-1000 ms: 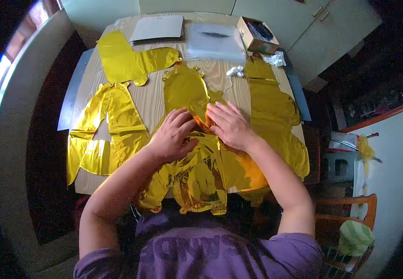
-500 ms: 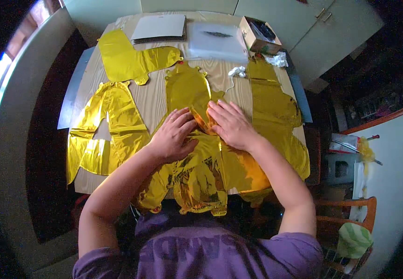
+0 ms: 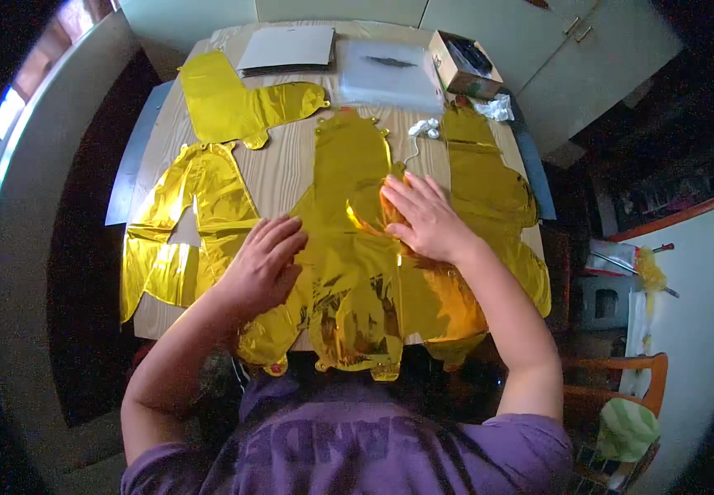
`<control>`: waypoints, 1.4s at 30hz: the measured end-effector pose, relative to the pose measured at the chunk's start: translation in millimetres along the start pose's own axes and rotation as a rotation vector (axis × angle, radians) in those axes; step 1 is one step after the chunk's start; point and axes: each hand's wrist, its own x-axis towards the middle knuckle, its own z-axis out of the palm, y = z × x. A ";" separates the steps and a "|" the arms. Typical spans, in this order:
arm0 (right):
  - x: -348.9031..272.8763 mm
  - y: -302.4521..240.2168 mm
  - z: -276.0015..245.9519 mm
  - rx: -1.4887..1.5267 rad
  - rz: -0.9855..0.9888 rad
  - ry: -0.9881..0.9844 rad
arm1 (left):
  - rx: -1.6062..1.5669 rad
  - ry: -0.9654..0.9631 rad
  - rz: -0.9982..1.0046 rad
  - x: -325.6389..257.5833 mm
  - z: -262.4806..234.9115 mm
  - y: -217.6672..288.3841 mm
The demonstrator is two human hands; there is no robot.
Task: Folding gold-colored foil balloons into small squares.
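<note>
A flat, uninflated gold foil balloon (image 3: 345, 165) lies on the table in front of me, its near end hanging over the front edge. My right hand (image 3: 427, 223) rests on it with fingers stretched out, beside a raised, curled fold of foil. Over the left part of the foil is my left hand (image 3: 262, 264), its fingers loosely bent and holding nothing; whether it touches the foil is hard to tell. Another foil balloon, A-shaped (image 3: 209, 177), lies to the left, and a boot-shaped one (image 3: 217, 99) at the far left. More gold foil (image 3: 485, 181) is spread on the right.
At the back of the wooden table (image 3: 291, 124) are white boards (image 3: 285, 51), clear plastic bags (image 3: 390, 89) and an open box (image 3: 460, 78) with dark contents. White string (image 3: 425, 128) and crumpled white plastic (image 3: 495, 109) lie nearby. A wooden chair (image 3: 654, 384) stands at the right.
My left hand has moved left and toward me, away from the middle of the foil. My right hand has shifted slightly right, and the foil between them lies flatter.
</note>
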 end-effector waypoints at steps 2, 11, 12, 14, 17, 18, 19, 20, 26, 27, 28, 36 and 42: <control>-1.9 5.4 2.3 -0.019 0.006 0.018 | 0.038 -0.047 -0.050 -16.5 -4.4 6.3; 15.4 0.2 -1.3 0.021 0.037 -0.071 | 0.162 -0.070 -0.256 -49.2 -0.3 31.0; 17.4 -0.3 -0.3 0.027 0.031 -0.074 | 0.172 -0.075 -0.276 -51.4 -0.3 32.4; 17.9 0.2 0.7 -0.006 0.009 -0.084 | 0.181 -0.066 -0.296 -54.8 0.2 33.2; 16.8 0.7 -0.7 -0.023 0.007 -0.095 | 0.177 -0.063 -0.319 -56.4 2.0 31.8; 15.4 1.0 -0.2 -0.020 0.013 -0.101 | 0.171 -0.067 -0.325 -56.2 2.5 31.2; 16.6 4.6 3.9 -0.025 0.006 -0.092 | 0.168 -0.074 -0.335 -55.3 0.8 31.4; 17.3 3.9 2.7 -0.023 0.011 -0.104 | 0.162 -0.080 -0.340 -53.1 -1.6 32.3; 17.3 0.6 3.4 -0.019 0.025 -0.117 | 0.107 -0.062 -0.289 -48.1 -10.8 18.5; 16.1 -0.3 2.1 -0.017 0.028 -0.121 | 0.055 -0.030 -0.283 -43.7 -14.8 13.9; 15.4 -1.0 1.0 -0.015 0.032 -0.126 | 0.002 0.000 -0.278 -37.0 -19.1 11.6; 14.5 4.0 7.9 0.009 -0.002 -0.052 | -0.066 -0.099 0.100 43.8 4.3 32.2; 11.0 0.1 8.8 0.042 0.029 0.016 | 0.066 -0.209 0.174 44.6 37.7 17.7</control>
